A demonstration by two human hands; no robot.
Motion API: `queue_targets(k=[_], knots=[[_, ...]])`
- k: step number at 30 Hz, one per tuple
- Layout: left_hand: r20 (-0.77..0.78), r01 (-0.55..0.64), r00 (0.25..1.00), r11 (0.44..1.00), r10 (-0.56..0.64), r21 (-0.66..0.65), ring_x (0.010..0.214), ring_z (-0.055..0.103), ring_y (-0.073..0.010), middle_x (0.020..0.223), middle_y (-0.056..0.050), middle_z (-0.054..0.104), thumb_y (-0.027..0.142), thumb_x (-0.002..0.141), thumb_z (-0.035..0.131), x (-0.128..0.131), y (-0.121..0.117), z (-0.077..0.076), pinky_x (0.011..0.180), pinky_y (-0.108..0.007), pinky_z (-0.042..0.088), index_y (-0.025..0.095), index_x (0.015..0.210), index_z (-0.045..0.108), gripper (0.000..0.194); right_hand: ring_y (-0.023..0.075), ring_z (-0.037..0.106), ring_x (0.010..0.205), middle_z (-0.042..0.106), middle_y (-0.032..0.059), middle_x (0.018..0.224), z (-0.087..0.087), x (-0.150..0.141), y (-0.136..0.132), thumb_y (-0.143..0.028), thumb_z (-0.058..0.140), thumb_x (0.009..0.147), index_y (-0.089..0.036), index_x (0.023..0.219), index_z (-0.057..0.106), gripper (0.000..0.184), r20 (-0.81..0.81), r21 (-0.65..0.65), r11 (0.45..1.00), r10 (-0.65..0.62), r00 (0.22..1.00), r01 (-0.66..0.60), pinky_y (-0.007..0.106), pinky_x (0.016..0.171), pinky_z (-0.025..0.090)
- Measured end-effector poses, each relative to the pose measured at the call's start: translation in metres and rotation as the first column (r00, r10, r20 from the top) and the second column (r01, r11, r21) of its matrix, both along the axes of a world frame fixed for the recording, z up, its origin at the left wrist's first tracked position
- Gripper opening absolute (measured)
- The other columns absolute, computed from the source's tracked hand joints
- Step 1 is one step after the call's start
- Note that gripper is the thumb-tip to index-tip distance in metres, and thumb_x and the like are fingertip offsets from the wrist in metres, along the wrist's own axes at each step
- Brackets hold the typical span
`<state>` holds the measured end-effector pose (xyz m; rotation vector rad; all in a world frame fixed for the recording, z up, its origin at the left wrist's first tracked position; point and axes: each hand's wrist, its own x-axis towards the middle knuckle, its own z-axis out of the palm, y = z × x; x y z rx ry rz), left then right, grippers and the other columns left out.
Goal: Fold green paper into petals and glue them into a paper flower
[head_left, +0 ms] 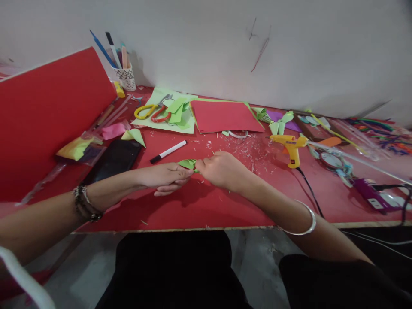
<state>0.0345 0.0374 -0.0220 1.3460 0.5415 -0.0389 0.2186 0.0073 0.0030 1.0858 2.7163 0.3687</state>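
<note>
Between my two hands, low over the red table, is a small green folded paper leaf (186, 163) with dark lines on it. My left hand (167, 176) has its thumb against the leaf's lower edge, and the other fingers reach out beneath. My right hand (220, 169) is closed with its fingertips pinched on the leaf's right end. Part of the leaf is hidden behind the fingers. A white marker with a black cap (168, 151) lies just beyond my left hand, beside a black phone (114, 161).
Scissors (157, 109) and green paper strips (177, 110) lie at the back, beside red paper sheets (225, 116). A yellow glue gun (291, 148) with a trailing cord stands right. A large red board (54, 116) leans at left near a pen cup (125, 77). Paper scraps litter the middle.
</note>
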Motion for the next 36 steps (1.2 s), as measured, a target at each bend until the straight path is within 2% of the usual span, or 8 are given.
queue_targets(k=[6,11,16,21,24,27,32,36], knots=[[0.088,-0.057,0.993,0.979,0.076,-0.198,0.020,0.021,-0.0046,0.026,0.009,0.022,0.049,0.089,0.034,-0.002,-0.004,-0.004,0.024,-0.016,0.010,0.020,0.056,0.030,0.045,0.0121,0.044,0.053,0.057,0.0023,0.060,-0.004,0.006,0.006,-0.005,0.033,0.085,-0.013,0.078,0.054,0.024,-0.042,0.261,0.950,0.186,0.982,-0.169,0.029,0.054,0.022],[0.182,-0.052,0.977,0.952,0.111,-0.301,0.019,0.023,-0.0044,0.025,0.010,0.021,0.044,0.091,0.033,0.002,-0.003,-0.011,0.027,-0.017,0.011,0.019,0.056,0.031,0.043,0.0122,0.043,0.054,0.056,0.0017,0.061,-0.009,0.012,0.015,-0.004,0.030,0.086,-0.012,0.082,0.055,0.026,-0.034,0.370,0.894,0.284,0.958,-0.252,0.029,0.055,0.022],[0.213,-0.016,0.973,0.944,0.091,-0.330,0.019,0.024,-0.0035,0.024,0.010,0.022,0.043,0.090,0.036,0.003,-0.003,-0.006,0.029,-0.017,0.015,0.018,0.056,0.031,0.042,0.0136,0.045,0.061,0.058,0.0038,0.067,-0.010,0.015,0.018,-0.010,0.022,0.092,-0.013,0.091,0.055,0.033,-0.065,0.336,0.913,0.268,0.961,-0.231,0.030,0.059,0.025],[0.211,-0.043,0.971,0.953,0.110,-0.299,0.020,0.024,-0.0033,0.025,0.010,0.022,0.042,0.091,0.036,0.003,-0.001,-0.006,0.030,-0.017,0.017,0.018,0.057,0.032,0.042,0.0169,0.047,0.073,0.059,0.0079,0.077,-0.009,0.016,0.019,-0.015,0.014,0.093,-0.015,0.104,0.053,0.041,-0.153,0.182,0.971,0.186,0.971,-0.157,0.032,0.065,0.027],[0.185,-0.056,0.977,0.964,0.107,-0.260,0.021,0.026,-0.0048,0.026,0.009,0.022,0.045,0.090,0.036,0.001,0.003,-0.010,0.029,-0.018,0.015,0.019,0.057,0.031,0.043,0.0178,0.048,0.075,0.060,0.0096,0.081,-0.012,0.017,0.022,-0.016,0.016,0.093,-0.014,0.106,0.054,0.040,-0.227,0.130,0.987,0.118,0.967,-0.090,0.032,0.066,0.027],[0.080,-0.061,0.994,0.983,0.076,-0.172,0.021,0.026,-0.0060,0.026,0.008,0.022,0.047,0.089,0.035,-0.003,0.007,-0.010,0.027,-0.018,0.014,0.020,0.054,0.029,0.045,0.0167,0.047,0.072,0.060,0.0091,0.079,-0.017,0.020,0.024,-0.015,0.016,0.093,-0.012,0.110,0.053,0.040,-0.228,0.153,0.987,0.079,0.970,-0.045,0.031,0.065,0.027],[-0.091,-0.059,0.994,0.994,0.068,0.093,0.027,0.031,-0.0065,0.032,0.006,0.031,0.046,0.090,0.033,-0.011,0.011,-0.002,0.033,-0.019,0.027,0.020,0.054,0.028,0.044,0.0151,0.047,0.069,0.060,0.0065,0.075,-0.028,0.025,0.024,-0.014,0.019,0.093,-0.011,0.107,0.055,0.038,-0.193,0.192,0.979,0.100,0.976,-0.062,0.030,0.056,0.024],[-0.164,-0.004,0.984,0.941,0.063,0.337,0.038,0.043,-0.0080,0.040,0.004,0.043,0.044,0.089,0.035,-0.011,0.013,0.005,0.045,-0.020,0.038,0.018,0.057,0.038,0.041,0.0139,0.047,0.068,0.060,0.0047,0.075,-0.033,0.027,0.025,-0.017,0.027,0.093,-0.013,0.101,0.057,0.031,-0.219,0.171,0.985,0.059,0.974,-0.021,0.029,0.052,0.022]])
